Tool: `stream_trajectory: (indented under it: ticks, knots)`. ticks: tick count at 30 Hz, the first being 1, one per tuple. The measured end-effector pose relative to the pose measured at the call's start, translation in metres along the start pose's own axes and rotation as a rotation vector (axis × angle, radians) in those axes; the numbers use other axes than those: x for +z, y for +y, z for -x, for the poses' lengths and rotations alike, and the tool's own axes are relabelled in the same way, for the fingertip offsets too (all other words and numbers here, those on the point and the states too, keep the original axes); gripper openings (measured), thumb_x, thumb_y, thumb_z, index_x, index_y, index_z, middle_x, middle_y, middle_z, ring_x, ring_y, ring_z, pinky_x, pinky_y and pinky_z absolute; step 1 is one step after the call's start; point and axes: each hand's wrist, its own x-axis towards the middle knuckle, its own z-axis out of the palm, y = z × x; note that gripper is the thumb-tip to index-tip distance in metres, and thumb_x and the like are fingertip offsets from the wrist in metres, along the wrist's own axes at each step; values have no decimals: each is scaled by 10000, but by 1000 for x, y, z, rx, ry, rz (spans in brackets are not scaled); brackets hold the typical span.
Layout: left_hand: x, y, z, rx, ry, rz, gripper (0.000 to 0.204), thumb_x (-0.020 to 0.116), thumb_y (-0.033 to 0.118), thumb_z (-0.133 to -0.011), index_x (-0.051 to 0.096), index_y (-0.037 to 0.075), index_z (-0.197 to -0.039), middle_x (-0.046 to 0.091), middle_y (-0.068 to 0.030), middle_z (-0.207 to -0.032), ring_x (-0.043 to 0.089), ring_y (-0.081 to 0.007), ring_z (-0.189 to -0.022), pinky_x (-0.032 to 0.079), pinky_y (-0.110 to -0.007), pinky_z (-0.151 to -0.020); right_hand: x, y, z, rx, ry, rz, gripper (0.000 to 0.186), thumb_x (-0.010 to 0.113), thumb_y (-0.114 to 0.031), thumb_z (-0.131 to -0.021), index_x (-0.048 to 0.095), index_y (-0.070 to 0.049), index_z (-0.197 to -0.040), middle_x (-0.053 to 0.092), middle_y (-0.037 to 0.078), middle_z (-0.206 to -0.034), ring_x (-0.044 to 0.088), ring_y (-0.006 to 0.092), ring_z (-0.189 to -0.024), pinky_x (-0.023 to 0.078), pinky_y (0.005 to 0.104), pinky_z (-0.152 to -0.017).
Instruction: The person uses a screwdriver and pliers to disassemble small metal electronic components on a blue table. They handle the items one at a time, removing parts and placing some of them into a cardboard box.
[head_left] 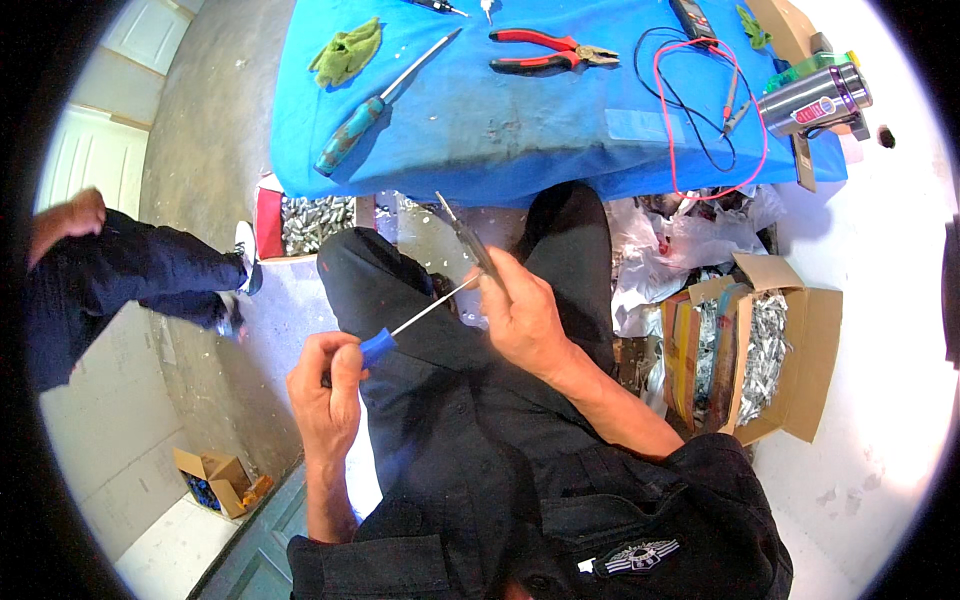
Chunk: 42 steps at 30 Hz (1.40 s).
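Observation:
My left hand (325, 390) is closed around the handle of a screwdriver (378, 347) with a blue grip and a thin metal shaft. The shaft points up and to the right, its tip by the fingers of my right hand (525, 312). That hand grips a slim dark piece with a metal end (468, 236), held over my lap. Its exact kind is hard to make out, and my fingers hide its lower part. Whether the screwdriver tip touches the dark piece I cannot tell.
On the blue-covered table (450, 150) lie a larger screwdriver (352, 135), red-handled pliers (553, 51), a green cloth (347, 52), a multimeter (692, 20) with leads and a steel flask (815, 100). Boxes of metal parts (318, 222) (765, 345) stand below. Another person's legs (150, 265) are at left.

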Motion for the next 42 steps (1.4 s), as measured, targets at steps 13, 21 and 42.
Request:
stream_trajectory:
  ticks: [13, 21, 42]
  knots:
    - [-5, -6, 3, -58, -84, 71, 143, 677, 103, -964, 660, -23, -1029, 625, -15, -739, 558, -82, -633, 421, -236, -578, -1, 0, -1, -33, 12, 16, 238, 559, -38, -1018, 559, 26, -1247, 693, 142, -902, 707, 241, -751, 559, 362, -662]
    - [12, -2, 3, 142, 61, -8, 227, 745, 103, -860, 656, -8, -1037, 634, -45, -793, 564, -96, -701, 431, -240, -608, 0, 5, -3, -77, 29, 27, 274, 563, -35, -1008, 554, 25, -1275, 697, 142, -891, 703, 259, -732, 556, 374, -654]
    - [6, -2, -8, 219, -17, 18, 144, 710, 90, -899, 674, -12, -994, 630, -41, -819, 570, -93, -684, 427, -234, -607, -2, 6, -7, -105, 48, 52, 246, 567, -26, -995, 570, 14, -1238, 695, 162, -876, 709, 296, -728, 552, 394, -652]
